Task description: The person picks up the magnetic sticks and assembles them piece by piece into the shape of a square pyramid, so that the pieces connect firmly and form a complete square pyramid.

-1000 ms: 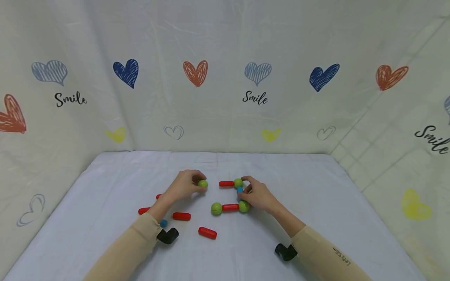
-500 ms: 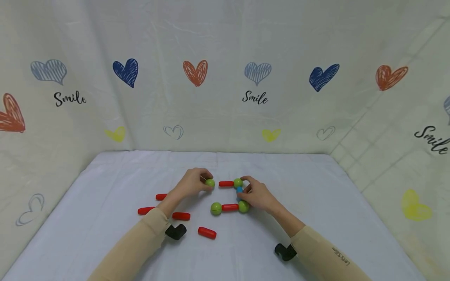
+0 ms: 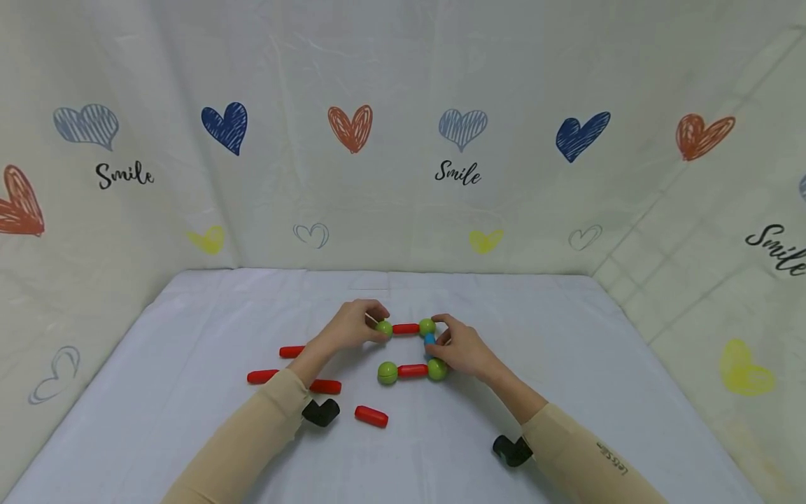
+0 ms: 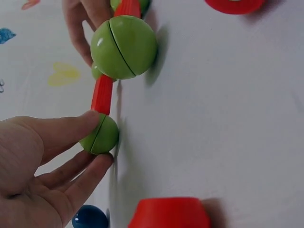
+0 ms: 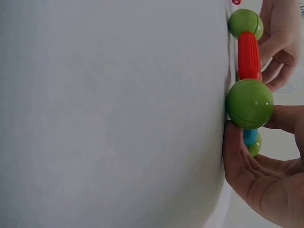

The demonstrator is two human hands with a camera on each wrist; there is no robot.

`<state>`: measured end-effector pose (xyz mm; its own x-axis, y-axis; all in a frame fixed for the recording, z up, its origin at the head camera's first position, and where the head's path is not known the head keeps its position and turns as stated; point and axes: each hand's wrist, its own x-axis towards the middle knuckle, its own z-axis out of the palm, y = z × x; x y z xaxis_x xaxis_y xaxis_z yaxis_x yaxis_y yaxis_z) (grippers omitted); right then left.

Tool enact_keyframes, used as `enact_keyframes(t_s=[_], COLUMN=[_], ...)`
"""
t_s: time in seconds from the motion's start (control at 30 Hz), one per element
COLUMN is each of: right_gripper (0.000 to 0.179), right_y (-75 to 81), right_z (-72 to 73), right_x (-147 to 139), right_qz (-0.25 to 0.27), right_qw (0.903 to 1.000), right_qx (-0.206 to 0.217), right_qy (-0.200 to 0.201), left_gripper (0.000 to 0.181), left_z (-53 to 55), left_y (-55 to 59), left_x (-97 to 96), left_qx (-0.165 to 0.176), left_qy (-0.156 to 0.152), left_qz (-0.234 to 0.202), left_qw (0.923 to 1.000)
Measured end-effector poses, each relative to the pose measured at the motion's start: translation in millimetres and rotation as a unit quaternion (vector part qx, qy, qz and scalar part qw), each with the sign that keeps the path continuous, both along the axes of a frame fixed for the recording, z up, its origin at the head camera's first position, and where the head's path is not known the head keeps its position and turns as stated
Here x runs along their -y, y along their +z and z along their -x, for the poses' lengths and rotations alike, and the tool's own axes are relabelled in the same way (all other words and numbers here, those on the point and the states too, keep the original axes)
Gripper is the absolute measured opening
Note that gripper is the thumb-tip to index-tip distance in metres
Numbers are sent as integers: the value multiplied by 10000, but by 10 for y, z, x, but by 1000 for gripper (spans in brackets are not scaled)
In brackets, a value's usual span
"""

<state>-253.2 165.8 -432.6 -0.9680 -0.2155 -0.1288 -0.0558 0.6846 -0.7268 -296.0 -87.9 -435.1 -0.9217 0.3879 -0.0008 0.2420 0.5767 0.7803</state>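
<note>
A frame of green balls and rods lies on the white table, with its left side open. My left hand (image 3: pixel 351 326) pinches a loose-end green ball (image 4: pixel 100 135) between thumb and fingers. That ball sits right at the end of the far red rod (image 3: pixel 406 329). My right hand (image 3: pixel 464 348) holds the frame's right side, its fingers around the short blue rod (image 3: pixel 430 343) between the far corner ball (image 3: pixel 427 327) and near corner ball (image 5: pixel 250 103). The near red rod (image 3: pixel 413 371) joins that near ball to another green ball (image 3: pixel 387 373) at left.
Several loose red rods lie left and in front of the frame, one (image 3: pixel 371 416) nearest the front and another (image 3: pixel 262 376) farther left. A blue ball (image 4: pixel 89 217) shows beneath my left hand in the left wrist view. A heart-printed curtain (image 3: pixel 403 210) rises behind the table.
My left hand has moved right with its green ball, closing the gap to the far red rod's end. The right hand has stayed in place on the frame.
</note>
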Motion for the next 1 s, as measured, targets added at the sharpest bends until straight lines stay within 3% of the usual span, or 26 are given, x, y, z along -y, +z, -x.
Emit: enact_keyframes(t_s=[0.43, 0.73, 1.0], right_gripper=[58, 59, 59], right_y=[19, 29, 30], right_z=[-6, -11, -7], right_x=[7, 13, 17], right_qz=[13, -38, -33], right_qw=[10000, 10000, 10000], right_qx=[4, 39, 87], right_qy=[10, 3, -29], left_gripper=[38, 31, 27], left_z=[-15, -112, -271], left_y=[0, 63, 137], left_x=[98, 221, 247], left_qx=[-67, -249, -143], left_qy=[89, 92, -19], left_qz=[26, 105, 251], left_qw=[9999, 9996, 9996])
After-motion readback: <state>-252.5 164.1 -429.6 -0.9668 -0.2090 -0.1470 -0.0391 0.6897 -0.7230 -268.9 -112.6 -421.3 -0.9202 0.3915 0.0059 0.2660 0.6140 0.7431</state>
